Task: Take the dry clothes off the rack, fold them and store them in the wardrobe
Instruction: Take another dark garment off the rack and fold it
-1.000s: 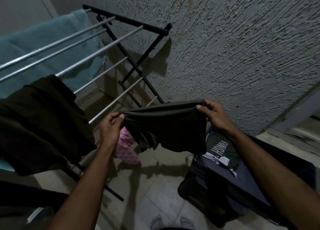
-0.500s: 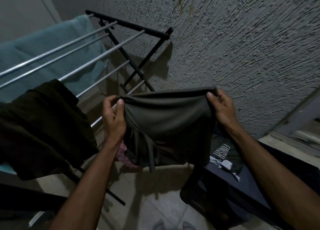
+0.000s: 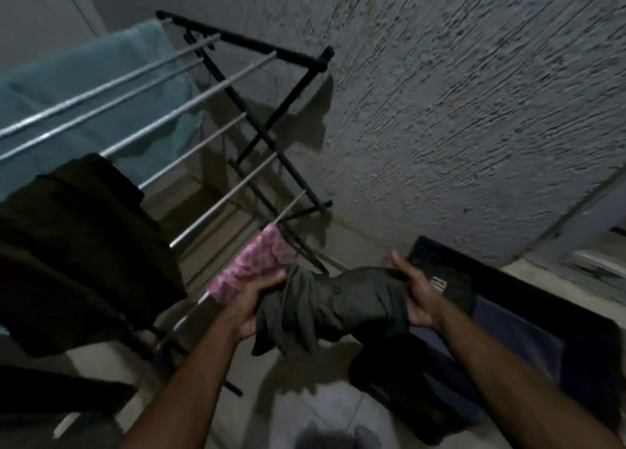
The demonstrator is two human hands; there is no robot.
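Olive-grey cloth (image 3: pixel 333 308), bunched now between both hands, low and in front of the body, off the rack (image 3: pixel 244 44) and just right of its near end. Half a second ago it was stretched flat and held high by its top edge; since then the two hands have dropped and drawn closer, and the cloth has collapsed into a thick folded wad with loose ends hanging below the left side. Left hand (image 3: pixel 252 304) curled round the left end of the wad, fingers wrapped into the fabric. Right hand (image 3: pixel 418 294) clamps the right end, thumb on top, fingers under. Frame blurred by motion; how neat the fold is cannot be told. Reading: the fold of this piece is roughly made or halfway, and next comes setting it down, likely on the dark pile (image 3: pixel 450 287) at right, where other clothes already lie; that is a guess. Rack not yet cleared: pink cloth (image 3: pixel 252 265) draped on the nearest rail, touching or just behind the left hand; dark garment (image 3: pixel 81 245) over the left rails; teal towel (image 3: pixel 91 72) on the far rails. Several bare rails between them. Wardrobe not in view, so storing lies well ahead. Risk: loose ends slipping out and undoing the fold on the way down.
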